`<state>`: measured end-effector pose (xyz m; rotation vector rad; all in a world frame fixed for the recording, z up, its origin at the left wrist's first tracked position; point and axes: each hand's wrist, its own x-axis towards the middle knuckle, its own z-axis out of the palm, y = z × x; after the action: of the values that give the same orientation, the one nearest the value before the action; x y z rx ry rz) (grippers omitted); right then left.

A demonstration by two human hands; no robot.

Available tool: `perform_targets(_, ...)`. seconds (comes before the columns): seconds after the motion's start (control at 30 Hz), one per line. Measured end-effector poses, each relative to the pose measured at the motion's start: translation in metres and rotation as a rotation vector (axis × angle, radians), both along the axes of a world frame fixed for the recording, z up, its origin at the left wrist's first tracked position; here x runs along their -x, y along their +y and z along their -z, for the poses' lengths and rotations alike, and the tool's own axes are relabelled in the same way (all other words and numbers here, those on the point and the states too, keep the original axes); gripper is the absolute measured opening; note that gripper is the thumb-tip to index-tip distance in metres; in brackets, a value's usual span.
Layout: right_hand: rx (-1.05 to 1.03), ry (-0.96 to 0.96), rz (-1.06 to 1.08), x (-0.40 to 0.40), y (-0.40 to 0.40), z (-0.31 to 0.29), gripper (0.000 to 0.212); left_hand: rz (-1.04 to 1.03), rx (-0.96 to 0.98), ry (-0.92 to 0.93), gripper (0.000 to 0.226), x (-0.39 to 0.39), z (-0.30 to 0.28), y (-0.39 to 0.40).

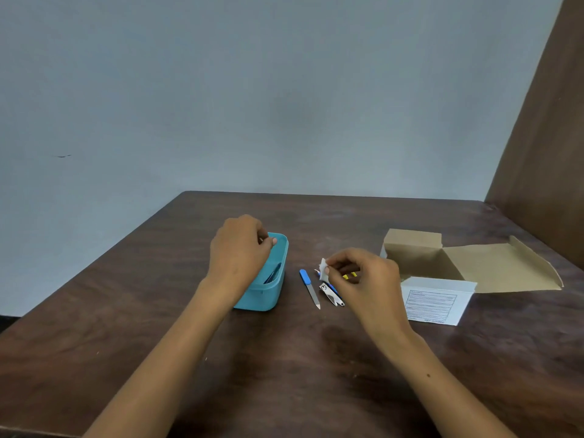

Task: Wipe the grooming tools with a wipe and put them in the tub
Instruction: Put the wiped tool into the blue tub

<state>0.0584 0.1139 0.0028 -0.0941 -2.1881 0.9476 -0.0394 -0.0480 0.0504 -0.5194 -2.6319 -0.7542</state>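
A teal tub (268, 295) stands left of centre on the table, with a dark blue tool (273, 273) lying inside it. My left hand (238, 248) hovers over the tub's far end with its fingers curled; whether they hold anything is hidden. My right hand (363, 276) pinches a small white wipe (323, 266) above the loose tools. On the table lie a nail file with a blue handle (310, 288) and a metal nail clipper (331, 294). A yellow tool (350, 275) is partly hidden under my right hand.
An open cardboard box (442, 273) with a white printed front stands to the right, its flap spread toward the table's right side. A brown panel (543, 137) rises at the right edge. The dark wooden table (284, 374) ends at the wall behind.
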Motion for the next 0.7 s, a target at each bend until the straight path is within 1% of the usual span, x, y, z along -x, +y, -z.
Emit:
perform_targets(0.1, 0.018, 0.058, 0.042, -0.004, 0.007, -0.003, 0.010, 0.111, -0.146, 0.121, 0.012, -0.019, 0.001, 0.014)
perform_targets(0.17, 0.031, 0.087, 0.063, -0.006, 0.012, -0.005, 0.012, 0.218, -0.230, 0.106, 0.011, -0.029, 0.007, 0.026)
perform_targets(0.23, 0.029, 0.104, 0.080, -0.007, 0.015, -0.007, 0.012, 0.308, -0.240, 0.057, 0.016, -0.036, 0.017, 0.039)
perform_targets(0.33, -0.005, 0.107, 0.103, -0.009, 0.018, -0.006, 0.010, 0.383, -0.149, 0.010, 0.025, -0.040, 0.030, 0.052)
perform_targets(0.4, -0.009, 0.092, 0.103, -0.010, 0.019, -0.005, 0.010, 0.406, -0.069, -0.040, 0.030, -0.040, 0.038, 0.055)
perform_targets(0.5, -0.006, 0.077, 0.093, -0.011, 0.020, -0.004, 0.013, 0.409, 0.081, -0.053, 0.036, -0.039, 0.044, 0.054)
perform_targets(0.63, -0.033, 0.058, 0.092, -0.011, 0.018, -0.003, 0.015, 0.373, 0.326, -0.093, 0.030, -0.043, 0.043, 0.054)
perform_targets(0.7, -0.037, 0.055, 0.090, -0.012, 0.018, -0.004, 0.016, 0.364, 0.369, -0.096, 0.027, -0.044, 0.046, 0.052)
